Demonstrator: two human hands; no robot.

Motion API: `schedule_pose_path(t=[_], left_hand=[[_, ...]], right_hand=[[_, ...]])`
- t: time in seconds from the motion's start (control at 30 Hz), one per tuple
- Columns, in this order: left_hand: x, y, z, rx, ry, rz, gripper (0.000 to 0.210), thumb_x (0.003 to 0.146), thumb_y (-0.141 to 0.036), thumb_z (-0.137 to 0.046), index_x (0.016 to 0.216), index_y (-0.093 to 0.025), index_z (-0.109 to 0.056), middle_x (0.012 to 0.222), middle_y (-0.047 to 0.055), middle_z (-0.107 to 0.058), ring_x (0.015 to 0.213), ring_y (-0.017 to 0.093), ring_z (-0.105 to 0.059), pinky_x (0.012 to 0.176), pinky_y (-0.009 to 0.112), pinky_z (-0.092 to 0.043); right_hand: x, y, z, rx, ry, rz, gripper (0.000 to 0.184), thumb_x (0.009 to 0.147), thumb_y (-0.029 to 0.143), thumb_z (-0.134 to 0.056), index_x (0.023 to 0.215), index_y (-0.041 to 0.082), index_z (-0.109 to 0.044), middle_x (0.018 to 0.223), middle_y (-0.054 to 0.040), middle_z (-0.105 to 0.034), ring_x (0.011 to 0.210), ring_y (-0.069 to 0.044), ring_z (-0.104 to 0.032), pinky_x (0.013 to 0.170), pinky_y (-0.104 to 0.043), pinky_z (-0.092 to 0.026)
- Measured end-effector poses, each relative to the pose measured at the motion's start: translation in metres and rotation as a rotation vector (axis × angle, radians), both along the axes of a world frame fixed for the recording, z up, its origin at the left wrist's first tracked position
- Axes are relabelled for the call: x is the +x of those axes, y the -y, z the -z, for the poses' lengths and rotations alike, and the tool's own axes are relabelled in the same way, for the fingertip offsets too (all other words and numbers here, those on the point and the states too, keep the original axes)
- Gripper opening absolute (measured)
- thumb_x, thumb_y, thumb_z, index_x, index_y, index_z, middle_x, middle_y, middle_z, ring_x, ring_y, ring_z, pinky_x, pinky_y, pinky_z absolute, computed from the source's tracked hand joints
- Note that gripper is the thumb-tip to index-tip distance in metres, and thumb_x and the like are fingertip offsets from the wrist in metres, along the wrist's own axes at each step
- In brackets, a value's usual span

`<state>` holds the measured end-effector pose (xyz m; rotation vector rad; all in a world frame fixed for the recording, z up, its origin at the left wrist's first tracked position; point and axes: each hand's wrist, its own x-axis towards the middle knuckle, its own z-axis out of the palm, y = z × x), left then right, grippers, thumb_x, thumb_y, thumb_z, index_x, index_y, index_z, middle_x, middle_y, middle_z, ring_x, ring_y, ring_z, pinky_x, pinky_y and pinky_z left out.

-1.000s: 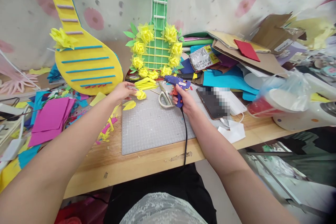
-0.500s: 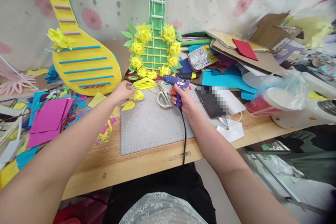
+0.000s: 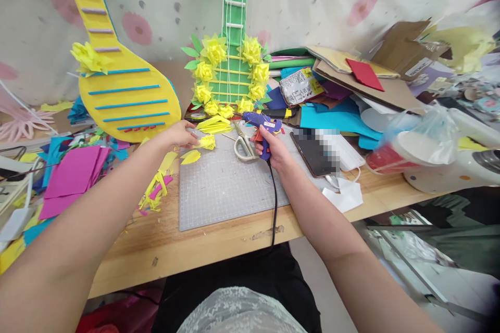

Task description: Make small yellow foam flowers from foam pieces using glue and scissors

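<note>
My left hand (image 3: 182, 135) is at the left edge of the grey cutting mat (image 3: 226, 187), its fingertips closed at the base of a small yellow paper flower (image 3: 207, 142). A loose yellow petal (image 3: 191, 157) lies just below it, and a stack of yellow paper strips (image 3: 214, 124) lies above. My right hand (image 3: 274, 150) is wrapped round a blue hot glue gun (image 3: 269, 126), whose nozzle points left and whose black cord hangs over the table edge. Beside the gun lie scissors (image 3: 245, 146). A green paper guitar (image 3: 234, 75) ringed with yellow flowers stands behind.
A yellow lute-shaped cutout (image 3: 128, 96) leans at the back left. Magenta paper sheets (image 3: 74, 177) and scraps cover the left side. On the right are a phone (image 3: 312, 153), a bagged cup (image 3: 406, 148) and piled coloured paper and cardboard (image 3: 339, 119).
My left hand has turned and its fingers have lowered toward the mat. The small yellow flower has shifted slightly right. My right hand and the glue gun have hardly moved.
</note>
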<state>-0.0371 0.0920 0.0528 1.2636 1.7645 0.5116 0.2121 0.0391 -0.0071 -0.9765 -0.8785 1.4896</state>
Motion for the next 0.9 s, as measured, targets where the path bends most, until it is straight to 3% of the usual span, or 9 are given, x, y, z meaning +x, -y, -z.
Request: schedule_pose_path(t=[0.13, 0.23, 0.33, 0.43, 0.67, 0.9], left_hand=[[0.008, 0.006, -0.006, -0.028, -0.123, 0.077, 0.068, 0.042, -0.007, -0.08, 0.106, -0.019, -0.057, 0.097, 0.007, -0.067, 0.072, 0.02, -0.065, 0.052, 0.023, -0.042], [0.011, 0.007, -0.007, -0.021, -0.138, 0.078, 0.068, 0.045, -0.006, -0.079, 0.108, -0.017, -0.056, 0.095, 0.007, -0.067, 0.067, 0.017, -0.063, 0.051, 0.022, -0.041], [0.01, 0.005, -0.004, -0.011, -0.121, 0.072, 0.067, 0.044, -0.006, -0.079, 0.106, -0.017, -0.056, 0.09, 0.005, -0.067, 0.062, 0.014, -0.061, 0.051, 0.022, -0.041], [0.007, 0.003, -0.002, 0.003, -0.079, 0.058, 0.064, 0.043, -0.006, -0.08, 0.102, -0.017, -0.057, 0.087, 0.004, -0.067, 0.063, 0.013, -0.06, 0.052, 0.021, -0.042], [0.004, 0.006, -0.002, -0.017, -0.004, -0.007, 0.052, 0.044, -0.006, -0.08, 0.092, -0.018, -0.062, 0.078, 0.002, -0.067, 0.067, 0.015, -0.06, 0.056, 0.023, -0.042], [0.002, 0.003, -0.003, -0.053, 0.064, -0.004, 0.044, 0.044, -0.008, -0.08, 0.085, -0.018, -0.067, 0.062, -0.001, -0.062, 0.054, 0.012, -0.054, 0.05, 0.023, -0.037]], right_hand=[[-0.002, -0.001, -0.001, 0.006, 0.016, 0.001, 0.043, 0.063, 0.059, -0.068, 0.068, 0.019, -0.053, 0.064, 0.0014, -0.057, 0.044, -0.004, -0.036, 0.04, -0.02, -0.033], [0.008, -0.002, -0.005, 0.052, 0.115, 0.086, 0.044, 0.062, 0.059, -0.068, 0.07, 0.019, -0.054, 0.066, 0.0007, -0.06, 0.044, -0.004, -0.038, 0.041, -0.02, -0.034], [0.033, -0.003, -0.008, 0.088, 0.444, 0.259, 0.043, 0.064, 0.059, -0.066, 0.072, 0.018, -0.058, 0.062, 0.0, -0.06, 0.044, -0.006, -0.041, 0.043, -0.021, -0.037], [0.06, -0.004, -0.004, -0.008, 0.863, 0.382, 0.044, 0.061, 0.058, -0.067, 0.077, 0.017, -0.063, 0.055, -0.0005, -0.057, 0.046, -0.01, -0.048, 0.048, -0.024, -0.04], [0.067, -0.004, 0.007, -0.066, 1.211, 0.301, 0.048, 0.069, 0.054, -0.061, 0.094, 0.013, -0.067, 0.081, -0.0117, -0.068, 0.075, -0.023, -0.062, 0.07, -0.035, -0.047], [0.064, 0.001, -0.004, -0.153, 1.359, 0.175, 0.049, 0.072, 0.05, -0.061, 0.104, 0.013, -0.063, 0.104, -0.0158, -0.067, 0.097, -0.028, -0.061, 0.08, -0.035, -0.045]])
